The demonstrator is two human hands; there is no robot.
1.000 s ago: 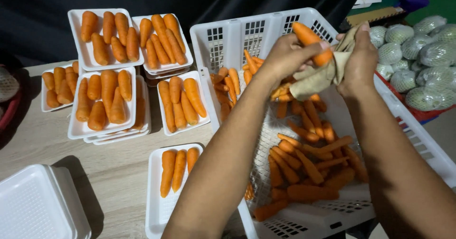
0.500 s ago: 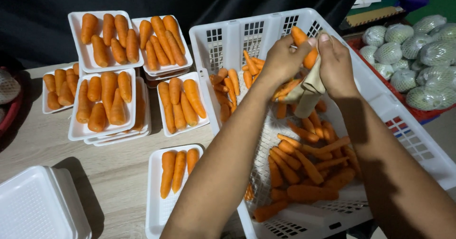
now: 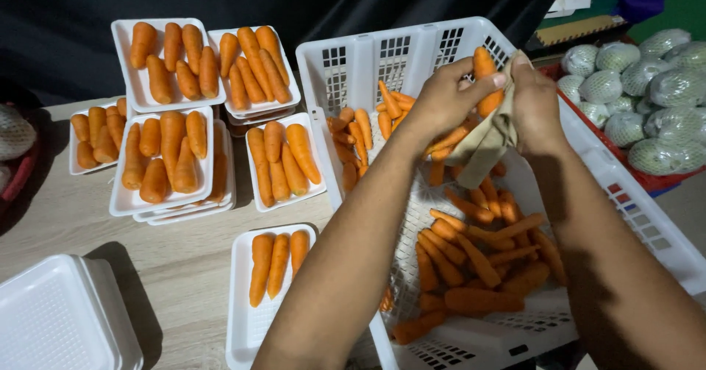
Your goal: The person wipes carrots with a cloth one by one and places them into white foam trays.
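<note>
Over the white plastic crate (image 3: 618,179), my left hand (image 3: 441,98) grips an orange carrot (image 3: 485,70) held upright. Against that carrot my right hand (image 3: 535,101) presses a beige cloth (image 3: 485,146), which hangs down between the two hands. Below them, many loose carrots (image 3: 478,260) lie in the crate. In front of the crate, a white foam tray (image 3: 246,318) on the wooden table holds three carrots.
Several filled carrot trays (image 3: 169,157) stand at the back left of the table (image 3: 81,223). A stack of empty foam trays (image 3: 51,318) sits at the near left. A red crate (image 3: 647,180) of net-wrapped green vegetables (image 3: 632,90) stands to the right.
Both hands stay over the crate with carrot and cloth. The right hand has slid in against the carrot, wrapping the cloth round it, and the carrot now stands more upright.
</note>
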